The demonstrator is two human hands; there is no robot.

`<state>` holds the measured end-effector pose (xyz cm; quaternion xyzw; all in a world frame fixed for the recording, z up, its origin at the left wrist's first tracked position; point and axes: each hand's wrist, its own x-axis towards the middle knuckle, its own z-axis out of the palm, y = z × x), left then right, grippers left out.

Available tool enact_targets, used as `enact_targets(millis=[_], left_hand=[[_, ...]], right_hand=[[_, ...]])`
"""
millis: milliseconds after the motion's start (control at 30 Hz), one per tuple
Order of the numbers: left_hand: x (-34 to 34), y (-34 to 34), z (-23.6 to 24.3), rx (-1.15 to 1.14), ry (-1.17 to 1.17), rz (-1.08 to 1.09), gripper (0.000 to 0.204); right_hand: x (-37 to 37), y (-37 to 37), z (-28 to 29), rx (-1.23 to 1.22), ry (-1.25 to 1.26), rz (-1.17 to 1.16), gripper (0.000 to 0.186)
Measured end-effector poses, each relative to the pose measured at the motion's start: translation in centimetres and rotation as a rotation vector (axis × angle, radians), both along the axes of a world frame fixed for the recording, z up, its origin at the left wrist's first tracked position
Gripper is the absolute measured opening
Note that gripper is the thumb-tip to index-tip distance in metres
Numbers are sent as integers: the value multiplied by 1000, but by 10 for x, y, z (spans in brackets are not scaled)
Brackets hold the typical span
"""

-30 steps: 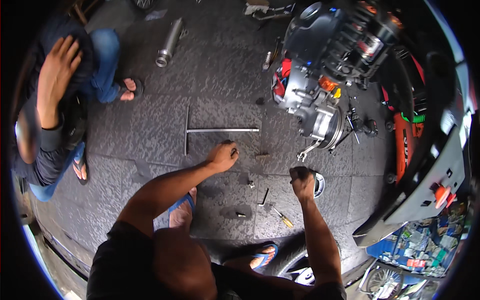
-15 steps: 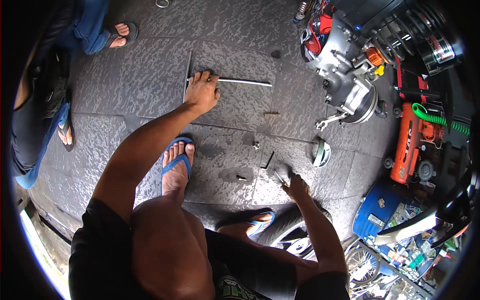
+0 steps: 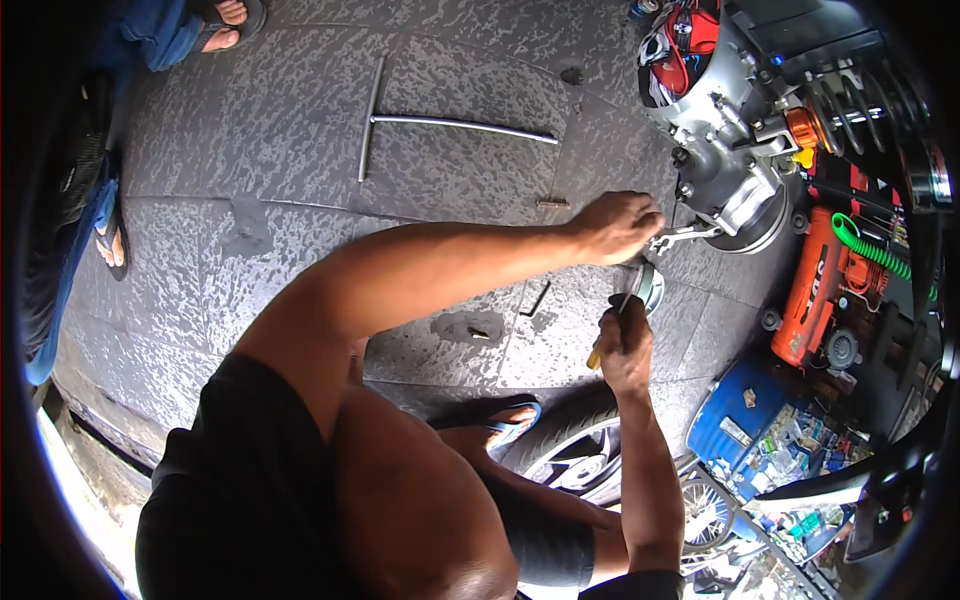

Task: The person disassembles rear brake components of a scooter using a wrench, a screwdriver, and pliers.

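My left hand (image 3: pixel 615 226) reaches across my body to the right, fingers curled shut just above a small round metal dish (image 3: pixel 652 285) on the paved floor; anything inside the fist is hidden. It sits close to a bent metal lever (image 3: pixel 688 236) sticking out of a grey motorcycle engine (image 3: pixel 722 140). My right hand (image 3: pixel 626 348) is just below the dish, gripping a screwdriver (image 3: pixel 598 355) with a yellow handle, its shaft pointing up toward the dish.
A long T-handle wrench (image 3: pixel 450 122) lies on the floor further out. Small bolts (image 3: pixel 552 203) and a dark rod (image 3: pixel 536 298) are scattered nearby. An orange machine (image 3: pixel 818 285), a blue parts box (image 3: pixel 745 420) and a wheel (image 3: pixel 572 456) crowd the right. Another person's sandalled foot (image 3: pixel 108 243) is at left.
My left hand has left the T-handle wrench and swung right to the dish by the engine. My right hand has risen toward the dish, holding the screwdriver. The view shifted right.
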<state>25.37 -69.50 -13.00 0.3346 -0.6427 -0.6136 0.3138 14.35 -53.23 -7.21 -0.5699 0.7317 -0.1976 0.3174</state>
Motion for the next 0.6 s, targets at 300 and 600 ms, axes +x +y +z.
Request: enact_targets(millis=[300, 600], left_hand=[[-41, -8, 9, 605, 534, -214, 40], [-40, -23, 8, 658, 476, -399, 42]], right_hand=[[22, 9, 79, 185, -225, -393, 30], [36, -38, 61, 19, -283, -579, 40]])
